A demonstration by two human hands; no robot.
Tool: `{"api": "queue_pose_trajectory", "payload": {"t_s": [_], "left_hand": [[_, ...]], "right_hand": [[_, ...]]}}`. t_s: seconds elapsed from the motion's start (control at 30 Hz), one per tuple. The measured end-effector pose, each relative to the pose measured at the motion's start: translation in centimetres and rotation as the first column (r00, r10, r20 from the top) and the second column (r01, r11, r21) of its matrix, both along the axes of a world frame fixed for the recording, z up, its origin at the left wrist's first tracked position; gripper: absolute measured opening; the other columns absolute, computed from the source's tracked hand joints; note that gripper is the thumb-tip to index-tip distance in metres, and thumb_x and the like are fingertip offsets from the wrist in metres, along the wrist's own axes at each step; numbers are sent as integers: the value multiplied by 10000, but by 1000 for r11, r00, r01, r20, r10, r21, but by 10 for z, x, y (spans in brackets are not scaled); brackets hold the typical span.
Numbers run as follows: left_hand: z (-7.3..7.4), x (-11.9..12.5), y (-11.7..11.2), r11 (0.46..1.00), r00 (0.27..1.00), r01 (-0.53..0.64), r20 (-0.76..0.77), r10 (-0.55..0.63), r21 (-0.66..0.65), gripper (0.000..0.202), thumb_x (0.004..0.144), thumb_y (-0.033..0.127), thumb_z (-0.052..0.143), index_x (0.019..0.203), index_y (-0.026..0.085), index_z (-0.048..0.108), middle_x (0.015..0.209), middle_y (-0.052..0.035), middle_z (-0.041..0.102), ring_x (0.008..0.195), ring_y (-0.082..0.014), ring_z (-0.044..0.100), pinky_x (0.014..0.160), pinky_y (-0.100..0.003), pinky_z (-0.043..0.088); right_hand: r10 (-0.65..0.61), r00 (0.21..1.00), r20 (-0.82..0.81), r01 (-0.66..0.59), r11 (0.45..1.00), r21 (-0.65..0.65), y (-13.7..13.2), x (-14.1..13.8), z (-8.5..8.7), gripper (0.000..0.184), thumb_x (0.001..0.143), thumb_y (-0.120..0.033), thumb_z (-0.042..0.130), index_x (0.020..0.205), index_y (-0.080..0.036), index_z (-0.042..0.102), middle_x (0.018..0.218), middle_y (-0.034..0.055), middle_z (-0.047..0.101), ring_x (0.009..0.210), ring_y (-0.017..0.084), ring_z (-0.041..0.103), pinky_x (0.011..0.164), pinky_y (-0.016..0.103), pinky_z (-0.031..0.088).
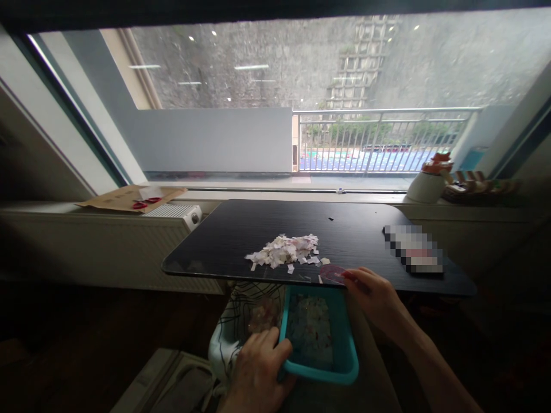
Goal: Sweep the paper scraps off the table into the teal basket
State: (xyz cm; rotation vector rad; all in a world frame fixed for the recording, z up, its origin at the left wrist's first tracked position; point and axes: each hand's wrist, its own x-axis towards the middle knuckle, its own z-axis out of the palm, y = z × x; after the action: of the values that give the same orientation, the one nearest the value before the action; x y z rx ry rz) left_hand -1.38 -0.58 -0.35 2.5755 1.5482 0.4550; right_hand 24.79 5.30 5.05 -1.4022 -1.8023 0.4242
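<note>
My left hand (262,364) is closed round the left rim of a turquoise plastic basin (350,344), just below the table's front edge. Inside the basin lie wet-looking pale scraps (312,327). At that table edge my right hand (372,289) pinches a thin, see-through pink flat piece (332,273); its exact kind I cannot make out. It lies low against the tabletop, close to a few loose paper bits. Left of it sits a heap of torn white paper scraps (286,250) on the black table (241,221).
A phone-like object, blurred out (413,249), lies on the table's right side. Red-handled scissors (147,202) rest on brown paper (107,198) at the left sill. A white pot (426,184) stands on the right sill. A bag with black lines (236,315) is beside the basin.
</note>
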Motion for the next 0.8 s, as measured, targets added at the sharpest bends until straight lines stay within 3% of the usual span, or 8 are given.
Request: {"api": "queue_pose_trajectory", "payload": {"t_s": [0.23, 0.47, 0.8], "left_hand": [[2, 1, -1, 1000, 1000, -9, -3, 9, -15, 107, 751, 250, 648, 773, 232, 545, 855, -14, 535, 790, -222, 488, 660, -324, 305], [2, 1, 0, 1000, 1000, 4, 7, -4, -28, 98, 737, 223, 638, 765, 233, 545, 842, -7, 540, 790, -216, 500, 662, -317, 313], [6, 4, 0, 998, 1000, -5, -23, 4, -66, 99, 739, 217, 647, 777, 231, 556, 859, -12, 549, 809, -224, 505, 677, -327, 327]], "right_hand": [[1, 1000, 27, -1, 1000, -2, -5, 4, -3, 218, 874, -326, 486, 877, -191, 658, 787, 23, 611, 630, 127, 554, 578, 236, 427], [-68, 997, 34, 63, 990, 128, 22, 3, -8, 272, 874, -351, 475, 939, -175, 672, 817, 47, 634, 629, 136, 563, 592, 250, 451], [-58, 995, 81, 54, 997, 59, 25, -4, -3, 252, 868, -323, 476, 922, -173, 671, 819, 46, 651, 636, 140, 569, 597, 258, 450]]}}
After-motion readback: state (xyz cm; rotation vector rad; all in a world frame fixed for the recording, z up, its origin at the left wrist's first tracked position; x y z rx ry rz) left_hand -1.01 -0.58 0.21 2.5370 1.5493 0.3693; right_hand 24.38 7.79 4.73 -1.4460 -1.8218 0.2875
